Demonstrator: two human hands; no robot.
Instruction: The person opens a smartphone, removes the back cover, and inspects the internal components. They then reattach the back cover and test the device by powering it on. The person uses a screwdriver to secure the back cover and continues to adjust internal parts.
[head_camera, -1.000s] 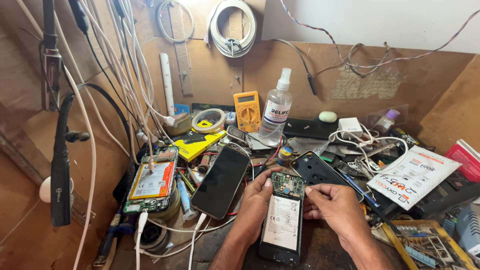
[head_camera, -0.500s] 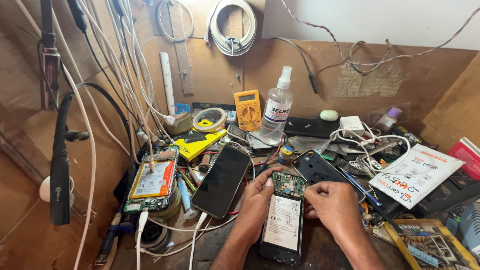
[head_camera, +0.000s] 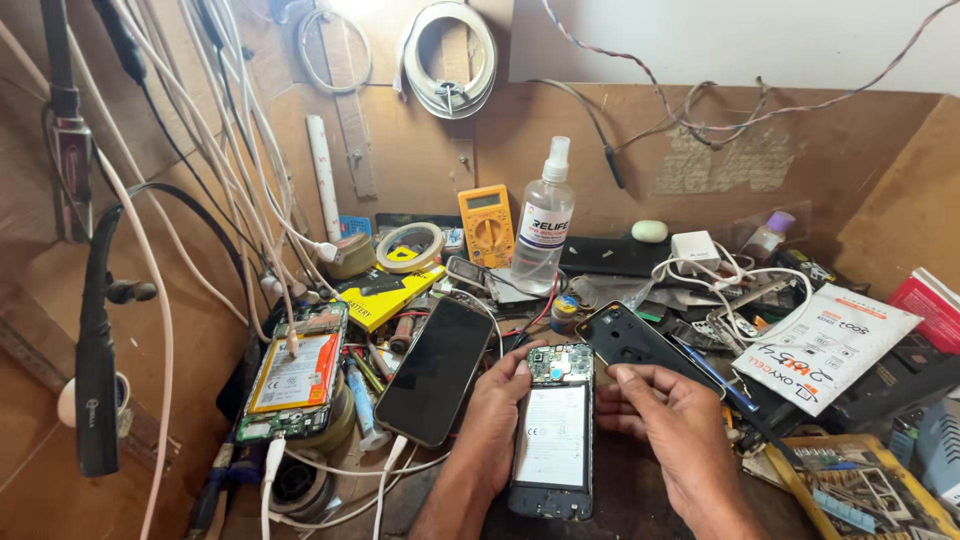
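Phone: opened phone (head_camera: 553, 440) with its battery showing, flat on the surface (head_camera: 640, 500) between both hands.
Left hand (head_camera: 497, 415): grip closed along the phone's left edge.
Right hand (head_camera: 668, 415): fingers curled at the phone's upper right edge, thumb raised.
Beyond the right grip: black back cover (head_camera: 640, 340).
Left of the left grip: dark phone (head_camera: 435, 370), plugged into a white cable.

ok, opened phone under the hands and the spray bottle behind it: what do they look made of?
Opened phone: dark frame, probably plastic by its dull sheen; white paper-like label over the battery, green circuit board at top. Spray bottle: clear plastic, likely, see-through with a white nozzle. Left hand and right hand steady the phone.
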